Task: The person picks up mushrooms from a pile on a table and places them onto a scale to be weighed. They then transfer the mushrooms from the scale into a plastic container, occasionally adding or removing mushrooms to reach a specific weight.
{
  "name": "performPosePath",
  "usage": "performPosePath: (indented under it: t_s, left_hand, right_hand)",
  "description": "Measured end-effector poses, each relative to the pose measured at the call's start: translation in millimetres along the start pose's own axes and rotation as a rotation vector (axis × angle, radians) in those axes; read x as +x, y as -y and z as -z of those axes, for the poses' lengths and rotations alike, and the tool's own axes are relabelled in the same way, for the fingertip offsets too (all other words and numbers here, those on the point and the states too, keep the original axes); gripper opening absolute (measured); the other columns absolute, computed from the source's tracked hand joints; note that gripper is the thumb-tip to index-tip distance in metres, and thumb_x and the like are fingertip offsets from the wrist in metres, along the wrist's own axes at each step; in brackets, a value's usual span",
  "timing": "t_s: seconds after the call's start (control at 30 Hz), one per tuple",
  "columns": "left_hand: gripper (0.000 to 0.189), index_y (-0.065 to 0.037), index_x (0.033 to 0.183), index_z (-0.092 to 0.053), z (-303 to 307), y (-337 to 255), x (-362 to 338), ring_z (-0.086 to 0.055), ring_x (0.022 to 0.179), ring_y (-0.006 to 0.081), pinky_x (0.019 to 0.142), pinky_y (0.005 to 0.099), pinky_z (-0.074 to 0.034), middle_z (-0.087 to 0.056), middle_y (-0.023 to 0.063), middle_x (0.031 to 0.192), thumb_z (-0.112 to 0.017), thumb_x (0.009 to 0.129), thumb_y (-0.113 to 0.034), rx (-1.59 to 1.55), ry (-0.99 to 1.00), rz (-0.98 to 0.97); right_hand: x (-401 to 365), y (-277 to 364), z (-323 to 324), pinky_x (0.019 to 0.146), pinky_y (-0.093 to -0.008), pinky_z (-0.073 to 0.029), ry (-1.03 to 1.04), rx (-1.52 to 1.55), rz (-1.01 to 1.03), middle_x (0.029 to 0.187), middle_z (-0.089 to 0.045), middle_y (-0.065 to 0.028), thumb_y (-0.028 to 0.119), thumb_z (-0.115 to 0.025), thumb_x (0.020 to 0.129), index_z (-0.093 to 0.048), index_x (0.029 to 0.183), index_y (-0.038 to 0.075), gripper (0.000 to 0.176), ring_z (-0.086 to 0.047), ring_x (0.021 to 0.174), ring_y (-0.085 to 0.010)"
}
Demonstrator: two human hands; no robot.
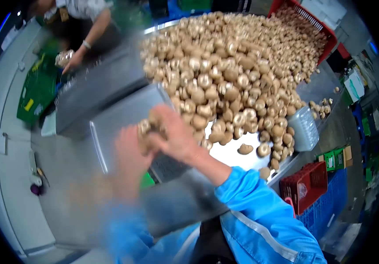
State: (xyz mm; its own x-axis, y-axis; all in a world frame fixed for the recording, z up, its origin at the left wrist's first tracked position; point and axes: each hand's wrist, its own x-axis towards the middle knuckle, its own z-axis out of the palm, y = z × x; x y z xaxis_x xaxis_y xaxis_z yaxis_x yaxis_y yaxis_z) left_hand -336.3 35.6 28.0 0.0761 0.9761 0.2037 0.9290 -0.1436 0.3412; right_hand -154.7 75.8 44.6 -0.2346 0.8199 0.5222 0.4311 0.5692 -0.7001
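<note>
Brown mushrooms (231, 75) lie in a big heap on a metal table (238, 154). My right hand (171, 134) is curled round a few mushrooms (145, 127) at the left edge of the heap, above a grey metal surface (127, 112). Close beside it, my left hand (132, 152) is smeared by motion and touches or nearly touches the same mushrooms; its fingers cannot be made out. A stack of clear plastic trays (305, 128) stands at the heap's right edge.
A co-worker's hand (72, 61) is at the upper left, near a packed tray (64, 58) and a green crate (44, 90). A red crate (328, 33) tips mushrooms at the upper right. Another red crate (305, 187) sits on a blue one (330, 198) at the lower right.
</note>
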Motion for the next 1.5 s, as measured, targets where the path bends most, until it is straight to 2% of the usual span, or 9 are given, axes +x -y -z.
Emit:
performPosePath:
  t_s: [0.07,0.23,0.5,0.57,0.73,0.93,1.1,1.33,1.5]
  left_hand:
    - [0.088,-0.007,0.145,-0.040,2.2,-3.7,0.9,-0.031,0.143,0.0387,0.114,0.0586,-0.020,-0.042,0.0167,0.147,-0.080,0.071,-0.035,-0.044,0.026,0.037]
    - [0.089,-0.005,0.143,-0.041,-2.2,0.3,-5.4,-0.031,0.142,0.0392,0.115,0.0583,-0.019,-0.044,0.0165,0.144,-0.083,0.067,-0.028,-0.058,-0.077,-0.006]
    - [0.075,-0.001,0.138,-0.047,4.4,-30.5,-33.6,-0.037,0.139,0.0399,0.115,0.0528,-0.026,-0.043,0.0197,0.145,-0.075,0.071,-0.016,-0.321,-0.419,-0.115]
    - [0.078,-0.002,0.137,-0.048,-18.8,-54.1,-52.7,-0.041,0.132,0.0425,0.111,0.0520,-0.030,-0.046,0.0243,0.142,-0.081,0.070,-0.023,-0.431,-0.341,-0.189]
    - [0.072,-0.006,0.140,-0.048,-97.8,-151.6,-102.6,-0.038,0.137,0.0405,0.113,0.0521,-0.029,-0.047,0.0176,0.143,-0.076,0.079,-0.030,-0.581,0.227,-0.536]
    - [0.062,-0.014,0.146,-0.044,-181.5,-252.5,-126.2,-0.023,0.147,0.0373,0.115,0.0580,-0.020,-0.037,0.0148,0.151,-0.063,0.089,-0.033,-0.432,0.493,-0.929]
    - [0.057,-0.021,0.146,-0.045,-210.2,-291.9,-117.2,-0.019,0.149,0.0357,0.113,0.0658,-0.013,-0.033,0.0106,0.156,-0.059,0.093,-0.037,-0.324,0.507,-0.919]
    - [0.053,-0.027,0.137,-0.053,-247.1,-306.6,-92.5,-0.022,0.147,0.0361,0.111,0.0688,-0.013,-0.034,0.0090,0.156,-0.068,0.087,-0.033,-0.292,0.349,-0.804]
    - [0.044,-0.016,0.122,-0.059,-257.2,-305.2,-82.6,-0.027,0.145,0.0369,0.112,0.0666,-0.015,-0.040,0.0055,0.152,-0.073,0.082,-0.032,-0.409,0.246,-0.783]
  right_hand:
    - [-1.8,-14.9,-28.9,0.110,-0.0474,-0.036,0.260,-0.239,0.126,0.137,-0.047,-0.0200,0.029,-0.067,0.088,-0.043,0.138,0.002,0.062,-0.043,0.131,-0.0420]
    - [-13.5,-13.3,-22.6,0.111,-0.0486,-0.033,0.219,-0.168,0.149,0.143,-0.042,-0.0205,0.031,-0.064,0.090,-0.048,0.135,0.002,0.056,-0.040,0.133,-0.0400]
    - [-132.4,-74.7,103.0,0.108,-0.0434,-0.039,-0.073,-0.160,-0.257,0.130,-0.056,-0.0200,0.017,-0.064,0.090,-0.057,0.125,0.001,0.039,-0.050,0.127,-0.0343]
    - [-189.3,-90.8,149.2,0.103,-0.0393,-0.042,-0.373,-0.275,-0.463,0.121,-0.060,-0.0190,0.015,-0.059,0.091,-0.059,0.119,0.000,0.032,-0.057,0.116,-0.0334]
    - [-290.3,-103.6,273.5,0.099,-0.0401,-0.043,-0.618,-0.730,-0.658,0.118,-0.060,-0.0177,0.002,-0.057,0.090,-0.057,0.120,-0.001,0.031,-0.056,0.113,-0.0337]
    - [-322.1,-146.9,294.0,0.106,-0.0463,-0.038,-0.487,-0.846,-0.951,0.136,-0.044,-0.0253,0.012,-0.065,0.088,-0.048,0.131,-0.003,0.049,-0.047,0.123,-0.0428]
    - [-292.8,-141.5,281.7,0.107,-0.0497,-0.033,-0.305,-1.140,-0.729,0.124,-0.052,-0.0216,0.016,-0.065,0.087,-0.047,0.131,-0.001,0.051,-0.044,0.121,-0.0427]
    - [-266.0,-163.4,281.3,0.101,-0.0480,-0.036,-0.481,-0.775,-1.072,0.118,-0.058,-0.0221,0.020,-0.061,0.091,-0.049,0.131,0.000,0.046,-0.051,0.113,-0.0391]
    - [-254.7,-162.1,249.5,0.110,-0.0438,-0.034,-0.698,-0.486,-0.885,0.137,-0.051,-0.0188,0.023,-0.064,0.087,-0.047,0.140,0.005,0.058,-0.046,0.127,-0.0366]
